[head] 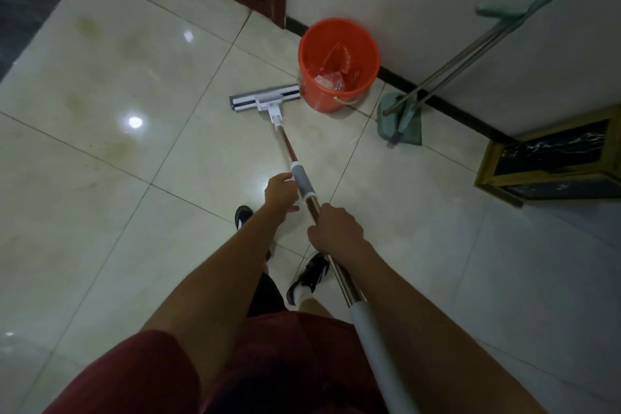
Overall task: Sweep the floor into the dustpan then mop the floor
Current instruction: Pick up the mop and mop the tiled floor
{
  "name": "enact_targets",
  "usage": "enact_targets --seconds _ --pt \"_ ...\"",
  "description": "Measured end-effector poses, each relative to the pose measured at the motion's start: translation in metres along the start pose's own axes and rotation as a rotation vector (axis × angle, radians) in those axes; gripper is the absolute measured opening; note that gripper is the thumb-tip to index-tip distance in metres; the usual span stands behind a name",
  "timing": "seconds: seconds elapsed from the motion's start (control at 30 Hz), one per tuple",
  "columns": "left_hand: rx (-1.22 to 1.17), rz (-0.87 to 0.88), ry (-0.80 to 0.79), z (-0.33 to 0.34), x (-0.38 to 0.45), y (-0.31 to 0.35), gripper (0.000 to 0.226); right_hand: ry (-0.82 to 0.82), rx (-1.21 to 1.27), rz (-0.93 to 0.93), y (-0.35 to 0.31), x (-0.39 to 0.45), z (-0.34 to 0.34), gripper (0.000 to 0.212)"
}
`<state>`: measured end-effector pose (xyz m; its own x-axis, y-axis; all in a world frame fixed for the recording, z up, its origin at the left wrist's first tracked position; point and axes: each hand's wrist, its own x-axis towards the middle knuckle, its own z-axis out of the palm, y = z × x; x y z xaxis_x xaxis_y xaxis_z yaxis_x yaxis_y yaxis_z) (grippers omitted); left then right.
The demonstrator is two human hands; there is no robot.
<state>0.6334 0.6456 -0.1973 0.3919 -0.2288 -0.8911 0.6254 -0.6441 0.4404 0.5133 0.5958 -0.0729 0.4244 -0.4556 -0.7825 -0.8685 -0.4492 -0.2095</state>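
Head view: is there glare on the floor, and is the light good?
Head view: dim overall; bright glare spots on the glossy floor tiles; wide-angle bending toward the edges; the mop head and orange bucket stay fairly sharp.

txt: none legible | labels/brands: none | nos./signs: none

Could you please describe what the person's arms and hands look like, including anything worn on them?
Both forearms are bare, with no sleeves in view. The left hand and right hand wear no gloves; I see no watch, ring or bracelet. Dim lighting hides finer detail.
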Motion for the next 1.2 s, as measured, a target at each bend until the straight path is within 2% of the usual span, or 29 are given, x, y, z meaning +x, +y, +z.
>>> enact_targets --seconds 0.07,0.2,0.3,0.37,0.43,0.6,0.77,0.87,0.97,1.03,1.2 --pt "-0.139 -0.099 0.015 0.002 0.006 0.007 0.024 -0.016 0.062 0.026 -0.007 0.01 0.001 0.031" --pt "-0.207 -0.121 -0.099 0.01 0.018 0.017 0.037 -0.046 0.222 0.092 -0.018 0.025 0.007 0.031" --pt "-0.183 -0.15 -0.131 0.01 0.028 0.021 0.042 -0.041 0.249 0.141 -0.019 0.029 0.018 0.017" --pt "-0.147 -0.135 -0.112 0.009 0.03 0.023 0.035 -0.018 0.254 0.145 -0.021 0.029 0.022 0.005" --pt "-0.162 -0.128 -0.093 0.007 0.031 0.025 0.027 0.015 0.229 0.102 -0.023 0.029 0.023 0.002" --pt "-0.225 -0.062 -0.003 0.016 0.018 0.03 0.003 0.049 0.15 -0.002 -0.017 0.022 0.006 0.021" --pt "-0.379 -0.03 0.056 0.035 -0.007 0.021 0.008 0.032 0.034 -0.082 0.007 0.012 -0.009 0.022" --pt "-0.461 -0.009 0.105 0.028 -0.018 0.015 0.006 0.038 -0.011 -0.162 0.009 0.008 -0.012 0.016" --pt "-0.495 -0.008 0.165 0.011 -0.026 0.006 0.005 0.019 -0.066 -0.241 0.002 0.005 -0.009 0.003" --pt "-0.536 -0.01 0.194 -0.006 -0.03 -0.002 0.014 -0.008 -0.1 -0.285 -0.008 0.002 -0.005 0.001" --pt "-0.664 -0.013 0.3 -0.062 -0.04 -0.026 0.016 -0.081 -0.222 -0.406 -0.053 -0.007 0.013 0.011"
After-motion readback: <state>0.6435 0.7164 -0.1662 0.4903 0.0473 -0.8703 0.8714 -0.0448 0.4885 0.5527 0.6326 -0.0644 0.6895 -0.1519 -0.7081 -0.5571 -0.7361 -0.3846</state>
